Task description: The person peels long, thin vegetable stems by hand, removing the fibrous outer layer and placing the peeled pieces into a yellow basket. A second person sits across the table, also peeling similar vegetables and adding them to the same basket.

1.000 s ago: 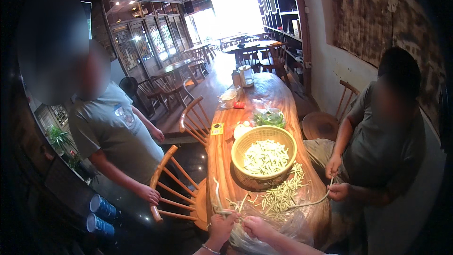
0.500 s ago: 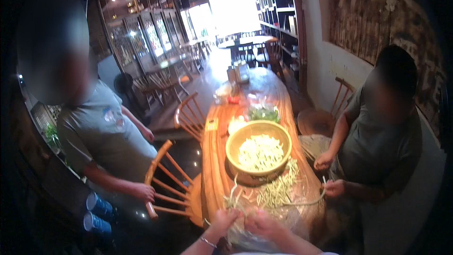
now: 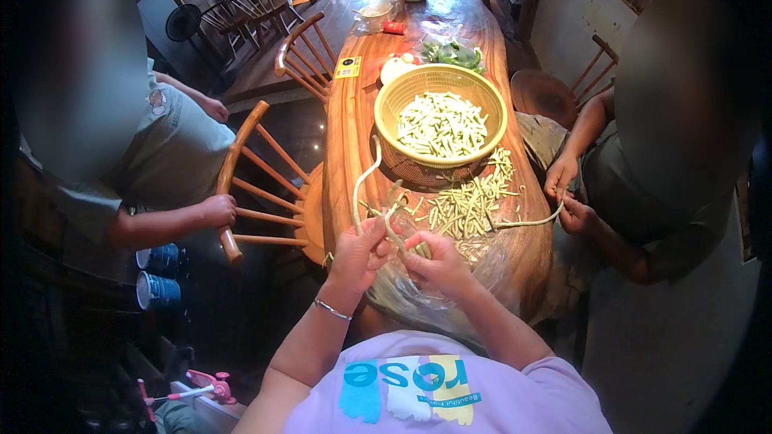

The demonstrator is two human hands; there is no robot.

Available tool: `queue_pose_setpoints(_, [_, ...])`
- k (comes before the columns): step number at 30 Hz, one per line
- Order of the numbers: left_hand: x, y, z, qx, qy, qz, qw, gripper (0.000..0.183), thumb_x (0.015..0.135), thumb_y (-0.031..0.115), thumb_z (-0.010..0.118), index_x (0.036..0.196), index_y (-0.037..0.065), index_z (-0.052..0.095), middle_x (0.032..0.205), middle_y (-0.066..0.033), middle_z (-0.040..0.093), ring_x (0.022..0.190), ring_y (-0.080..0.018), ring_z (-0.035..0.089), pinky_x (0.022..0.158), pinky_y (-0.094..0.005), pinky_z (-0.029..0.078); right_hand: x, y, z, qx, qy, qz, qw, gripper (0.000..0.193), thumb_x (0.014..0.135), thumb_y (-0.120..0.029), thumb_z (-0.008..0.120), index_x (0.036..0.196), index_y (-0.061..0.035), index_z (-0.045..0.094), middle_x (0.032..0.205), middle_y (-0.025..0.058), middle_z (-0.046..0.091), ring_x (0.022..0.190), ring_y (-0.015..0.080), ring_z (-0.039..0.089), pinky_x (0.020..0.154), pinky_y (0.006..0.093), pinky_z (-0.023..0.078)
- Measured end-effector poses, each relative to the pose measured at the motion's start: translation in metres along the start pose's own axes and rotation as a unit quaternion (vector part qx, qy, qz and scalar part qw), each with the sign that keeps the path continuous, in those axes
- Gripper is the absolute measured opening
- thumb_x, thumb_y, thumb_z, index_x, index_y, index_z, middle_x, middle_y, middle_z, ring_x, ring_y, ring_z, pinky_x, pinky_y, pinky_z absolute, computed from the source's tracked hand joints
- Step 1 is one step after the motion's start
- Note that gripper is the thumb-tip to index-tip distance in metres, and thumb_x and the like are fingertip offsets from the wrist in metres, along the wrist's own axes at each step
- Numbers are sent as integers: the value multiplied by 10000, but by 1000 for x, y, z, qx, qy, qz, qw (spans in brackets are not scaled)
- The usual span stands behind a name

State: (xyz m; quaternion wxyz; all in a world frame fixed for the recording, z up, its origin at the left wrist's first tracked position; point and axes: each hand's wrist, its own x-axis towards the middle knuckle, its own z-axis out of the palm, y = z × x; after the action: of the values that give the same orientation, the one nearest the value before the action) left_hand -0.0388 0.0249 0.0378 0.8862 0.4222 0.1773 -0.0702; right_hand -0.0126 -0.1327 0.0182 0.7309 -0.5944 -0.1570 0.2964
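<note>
My left hand (image 3: 359, 254) and my right hand (image 3: 434, 260) meet over the near end of a long wooden table (image 3: 342, 128). Together they grip a long pale green bean (image 3: 359, 185) that curls up and away toward the basket. Just beyond my fingers lies a pile of cut bean pieces (image 3: 466, 205). A round woven yellow basket (image 3: 402, 96) farther up the table holds more cut pieces. A clear plastic bag (image 3: 418, 297) sits under my hands at the table's end.
A person on the right holds another long bean (image 3: 531, 221) in both hands. On the left a person rests a hand on a wooden chair (image 3: 249, 193). A bag of greens (image 3: 450, 52), jars and bowls stand farther along the table. Blue cups (image 3: 157, 273) sit low left.
The view has tilted down and closer to the table. My hands have come up from the lower edge and taken hold of the long bean.
</note>
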Motion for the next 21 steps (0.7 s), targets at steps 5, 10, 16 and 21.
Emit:
queue_pose_setpoints(5, [7,14,0,-22,-15,-24,999,321,818,72,543,1115,-2,446,768,-45,547,484,-11,371,364,-114,255,4,0,-5,-95,-20,2,995,78,760,-98,549,806,-35,555,601,11,556,537,77,501,507,238,411])
queue_pose_setpoints(10, [7,18,-7,-6,-52,-43,998,347,804,13,537,1138,-4,447,756,-26,542,457,-7,356,348,-113,230,9,-8,-3,-189,-17,-80,979,112,816,-108,436,818,-37,522,565,-16,480,476,47,429,418,207,328])
queue_pose_setpoints(16, [16,-6,-16,5,27,2,1000,155,824,73,540,965,14,518,762,-77,574,463,-41,437,333,-127,237,32,27,9,150,121,88,977,156,842,-167,404,744,-69,475,515,-26,392,405,73,315,375,216,251])
queue_pose_setpoints(21, [17,-14,-15,-10,67,31,997,89,838,109,519,861,24,533,752,-79,572,508,-56,456,324,-130,256,40,27,11,270,161,146,938,148,822,-175,403,726,-78,462,509,-26,370,388,70,285,348,226,210])
